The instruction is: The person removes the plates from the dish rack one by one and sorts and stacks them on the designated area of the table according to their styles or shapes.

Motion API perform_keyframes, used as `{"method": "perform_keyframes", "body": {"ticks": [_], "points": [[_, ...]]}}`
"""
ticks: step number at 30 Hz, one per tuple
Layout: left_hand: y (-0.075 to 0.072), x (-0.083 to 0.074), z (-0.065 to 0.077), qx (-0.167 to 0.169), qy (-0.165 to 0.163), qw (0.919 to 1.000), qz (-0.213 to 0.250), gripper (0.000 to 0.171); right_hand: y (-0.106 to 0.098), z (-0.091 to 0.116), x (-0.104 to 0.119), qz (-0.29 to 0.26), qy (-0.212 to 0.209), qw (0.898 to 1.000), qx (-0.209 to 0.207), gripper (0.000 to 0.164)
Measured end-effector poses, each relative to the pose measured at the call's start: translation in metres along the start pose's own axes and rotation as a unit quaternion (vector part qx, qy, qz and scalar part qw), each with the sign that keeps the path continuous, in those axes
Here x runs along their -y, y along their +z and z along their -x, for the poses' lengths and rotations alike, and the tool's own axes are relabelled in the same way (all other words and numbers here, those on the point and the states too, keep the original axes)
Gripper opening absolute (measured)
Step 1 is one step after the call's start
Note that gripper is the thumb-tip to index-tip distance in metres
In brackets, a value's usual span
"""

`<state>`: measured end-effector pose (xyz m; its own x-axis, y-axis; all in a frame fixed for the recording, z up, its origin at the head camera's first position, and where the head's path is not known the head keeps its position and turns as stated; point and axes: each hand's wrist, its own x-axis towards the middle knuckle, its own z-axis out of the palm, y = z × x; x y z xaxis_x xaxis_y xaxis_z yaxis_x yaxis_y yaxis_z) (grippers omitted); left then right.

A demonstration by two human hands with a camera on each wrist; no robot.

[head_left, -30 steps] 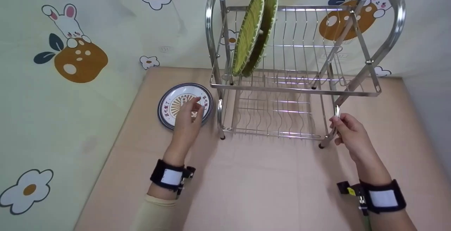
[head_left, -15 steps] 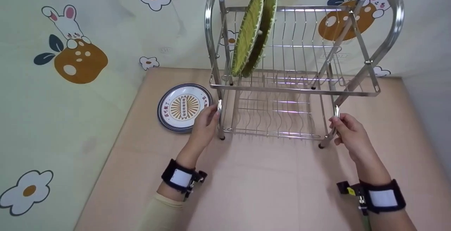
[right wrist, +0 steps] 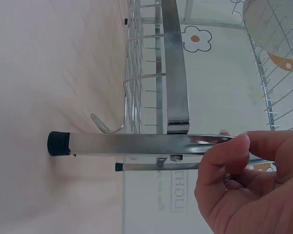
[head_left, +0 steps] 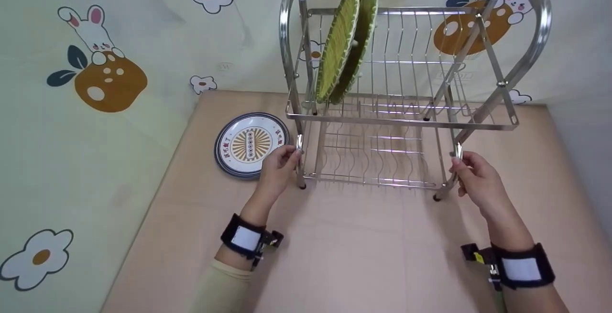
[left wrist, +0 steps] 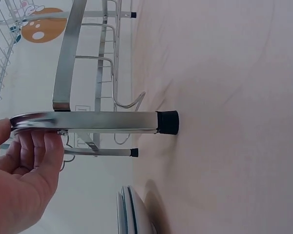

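A two-tier metal dish rack stands on the table, close to the back wall. My left hand grips its front left leg, thumb and fingers on either side of the metal; the left wrist view shows this hand at the leg's curved part. On the opposite side, the right hand pinches the front right leg, and the right wrist view shows that hand with its thumb on the bar. Two green woven oval pieces lean upright in the upper tier at the left.
Beside the rack's left legs lies a small stack of white plates with blue rims, its top one printed with a sunburst; the left hand partly covers it. The light wooden table meets patterned walls at the back and left.
My left hand has moved right from over the plates to the rack's front left leg and taken hold of it. The right hand keeps its grip; the rack looks unmoved.
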<state>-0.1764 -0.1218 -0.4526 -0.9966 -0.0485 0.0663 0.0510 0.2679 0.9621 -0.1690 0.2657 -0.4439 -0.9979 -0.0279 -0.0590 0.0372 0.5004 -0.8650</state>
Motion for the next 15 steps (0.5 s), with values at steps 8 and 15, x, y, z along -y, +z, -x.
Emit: {"method": "perform_keyframes", "body": {"ticks": [8, 15], "points": [[0.000, -0.002, 0.000, 0.001, -0.002, 0.9999, -0.013, 0.016, -0.011, 0.028, 0.050, 0.272, -0.001, 0.961, 0.048, 0.082], [0.001, 0.005, -0.002, 0.002, -0.004, 0.9999, -0.009, 0.016, -0.022, 0.053, 0.108, 0.324, -0.056, 0.939, 0.103, 0.075]]}}
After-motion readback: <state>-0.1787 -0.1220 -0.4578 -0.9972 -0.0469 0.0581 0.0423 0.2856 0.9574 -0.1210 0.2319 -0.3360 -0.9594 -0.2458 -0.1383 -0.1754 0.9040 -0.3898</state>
